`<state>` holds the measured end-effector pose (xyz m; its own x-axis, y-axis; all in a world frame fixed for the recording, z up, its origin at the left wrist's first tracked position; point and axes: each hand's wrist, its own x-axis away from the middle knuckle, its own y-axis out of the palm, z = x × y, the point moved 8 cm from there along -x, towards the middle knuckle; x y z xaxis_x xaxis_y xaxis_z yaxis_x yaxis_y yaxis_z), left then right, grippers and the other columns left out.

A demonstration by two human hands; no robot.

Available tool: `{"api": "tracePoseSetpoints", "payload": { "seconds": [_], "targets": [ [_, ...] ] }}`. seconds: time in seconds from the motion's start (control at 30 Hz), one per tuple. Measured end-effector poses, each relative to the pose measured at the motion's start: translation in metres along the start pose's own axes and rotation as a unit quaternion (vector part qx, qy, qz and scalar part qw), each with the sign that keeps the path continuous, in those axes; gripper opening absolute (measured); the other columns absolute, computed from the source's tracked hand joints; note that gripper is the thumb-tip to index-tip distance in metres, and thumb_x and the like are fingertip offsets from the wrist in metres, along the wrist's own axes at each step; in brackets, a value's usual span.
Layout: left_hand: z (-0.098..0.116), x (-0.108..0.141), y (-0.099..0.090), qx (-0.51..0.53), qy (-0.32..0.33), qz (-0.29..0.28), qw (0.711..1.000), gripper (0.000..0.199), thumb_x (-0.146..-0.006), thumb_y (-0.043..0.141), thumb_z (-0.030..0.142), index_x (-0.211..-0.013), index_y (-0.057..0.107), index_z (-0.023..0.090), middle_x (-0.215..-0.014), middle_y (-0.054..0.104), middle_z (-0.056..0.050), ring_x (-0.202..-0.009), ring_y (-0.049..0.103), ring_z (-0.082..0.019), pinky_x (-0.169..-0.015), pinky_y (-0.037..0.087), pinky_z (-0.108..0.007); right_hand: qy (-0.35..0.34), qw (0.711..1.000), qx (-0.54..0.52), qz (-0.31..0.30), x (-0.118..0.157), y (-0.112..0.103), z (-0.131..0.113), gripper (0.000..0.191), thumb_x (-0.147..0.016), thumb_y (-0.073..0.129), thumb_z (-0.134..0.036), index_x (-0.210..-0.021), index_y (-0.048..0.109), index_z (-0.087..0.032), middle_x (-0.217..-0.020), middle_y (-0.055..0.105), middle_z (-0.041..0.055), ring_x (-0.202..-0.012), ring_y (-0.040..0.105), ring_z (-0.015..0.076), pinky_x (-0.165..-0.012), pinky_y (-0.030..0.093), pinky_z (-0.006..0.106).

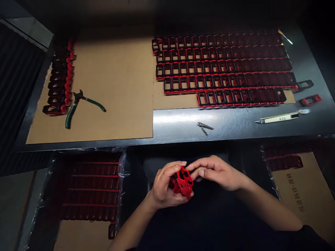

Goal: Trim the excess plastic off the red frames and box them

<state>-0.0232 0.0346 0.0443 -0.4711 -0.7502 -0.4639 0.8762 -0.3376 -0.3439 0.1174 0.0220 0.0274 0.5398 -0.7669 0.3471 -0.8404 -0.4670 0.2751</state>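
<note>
My left hand [163, 186] is wrapped round a red plastic housing [185, 183] with openings and slots in its face, held low in front of the bench edge. Close on its right side is my right hand [216, 172], index finger reaching to the housing's upper edge. The right thumb is bent in against the other fingers. Whether something small sits between those fingertips is hidden. Beyond the hands, on the metal bench, lie small metal nippers [205, 126].
Rows of red-and-black housings [222, 66] stand on cardboard at the back; another column [57, 80] is at left beside green-handled pliers [78, 104]. A craft knife [281, 118] and two loose frames [311, 100] lie right. Lined bins [121, 188] flank my lap.
</note>
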Motion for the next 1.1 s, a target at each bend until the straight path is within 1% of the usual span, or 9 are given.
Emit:
{"api": "tracePoseSetpoints", "payload": {
  "seconds": [0.07,0.17,0.4,0.57,0.77,0.83,0.93,1.03,1.1],
  "targets": [
    [-0.007,0.004,0.004,0.042,-0.032,0.008,0.999,0.083,-0.074,0.084,0.043,-0.141,0.043,0.019,-0.120,0.069,-0.018,-0.107,0.071,-0.028,-0.087,0.063,-0.040,0.045,0.991,-0.120,-0.036,-0.004,0.009,0.018,0.035,-0.090,0.068,-0.043,-0.108,0.069,-0.013,-0.083,0.073,0.0048,-0.074,0.067,0.0140,-0.075,0.054,0.028],
    [-0.017,0.009,0.011,0.098,-0.076,0.016,0.992,0.084,-0.073,0.085,0.040,-0.142,0.041,0.020,-0.125,0.066,-0.019,-0.112,0.069,-0.029,-0.094,0.060,-0.042,0.089,0.973,-0.201,-0.074,-0.011,0.023,0.035,0.044,-0.079,0.080,-0.048,-0.102,0.068,-0.012,-0.086,0.071,0.0044,-0.071,0.066,0.0118,-0.068,0.055,0.024],
    [-0.026,0.012,0.016,0.188,-0.134,0.024,0.973,0.083,-0.069,0.086,0.034,-0.139,0.041,0.025,-0.130,0.064,-0.017,-0.112,0.068,-0.029,-0.097,0.057,-0.046,0.128,0.969,-0.212,-0.001,-0.017,0.021,0.040,0.046,-0.066,0.092,-0.040,-0.092,0.065,-0.014,-0.080,0.069,0.0005,-0.063,0.061,0.0087,-0.056,0.051,0.019],
    [-0.030,0.017,0.019,0.191,-0.153,0.008,0.970,0.088,-0.068,0.085,0.028,-0.143,0.040,0.025,-0.133,0.062,-0.016,-0.112,0.069,-0.028,-0.097,0.057,-0.042,0.096,0.978,-0.177,0.050,-0.017,0.012,0.035,0.043,-0.060,0.095,-0.034,-0.086,0.067,-0.015,-0.082,0.071,0.0009,-0.073,0.064,0.0099,-0.071,0.053,0.022],
    [-0.036,0.019,0.015,0.217,-0.127,0.016,0.968,0.085,-0.077,0.081,0.033,-0.150,0.036,0.030,-0.134,0.062,-0.014,-0.118,0.066,-0.027,-0.102,0.054,-0.045,0.062,0.982,-0.159,0.078,-0.017,0.003,0.035,0.042,-0.064,0.093,-0.031,-0.097,0.071,-0.018,-0.095,0.073,0.0033,-0.084,0.068,0.0139,-0.080,0.055,0.027],
    [-0.037,0.016,0.010,0.246,-0.129,0.026,0.960,0.074,-0.081,0.078,0.040,-0.146,0.044,0.032,-0.132,0.063,-0.012,-0.117,0.065,-0.027,-0.101,0.054,-0.045,0.067,0.981,-0.170,0.064,-0.017,0.002,0.039,0.042,-0.068,0.091,-0.035,-0.103,0.072,-0.018,-0.095,0.073,0.0044,-0.082,0.070,0.0154,-0.078,0.057,0.030],
    [-0.039,0.014,0.009,0.287,-0.171,0.036,0.942,0.056,-0.082,0.077,0.045,-0.133,0.059,0.031,-0.125,0.067,-0.010,-0.106,0.069,-0.024,-0.092,0.058,-0.039,0.099,0.977,-0.192,-0.002,-0.021,0.011,0.046,0.040,-0.073,0.087,-0.042,-0.100,0.075,-0.016,-0.083,0.073,0.0043,-0.071,0.069,0.0151,-0.069,0.058,0.029],
    [-0.038,0.021,0.019,0.342,-0.226,0.002,0.912,0.064,-0.081,0.077,0.049,-0.136,0.055,0.025,-0.105,0.073,-0.008,-0.076,0.073,-0.018,-0.073,0.060,-0.032,0.119,0.970,-0.198,-0.070,-0.031,0.024,0.049,0.040,-0.075,0.084,-0.049,-0.092,0.078,-0.014,-0.074,0.072,0.0045,-0.066,0.069,0.0135,-0.068,0.058,0.026],
    [-0.045,0.034,0.010,0.317,-0.287,0.006,0.904,0.075,-0.077,0.076,0.061,-0.136,0.053,0.021,-0.092,0.074,-0.007,-0.068,0.073,-0.017,-0.068,0.059,-0.030,0.140,0.967,-0.187,-0.096,-0.041,0.032,0.051,0.042,-0.076,0.083,-0.051,-0.100,0.079,-0.016,-0.078,0.075,0.0059,-0.071,0.071,0.0147,-0.070,0.058,0.025]
  ]
}}
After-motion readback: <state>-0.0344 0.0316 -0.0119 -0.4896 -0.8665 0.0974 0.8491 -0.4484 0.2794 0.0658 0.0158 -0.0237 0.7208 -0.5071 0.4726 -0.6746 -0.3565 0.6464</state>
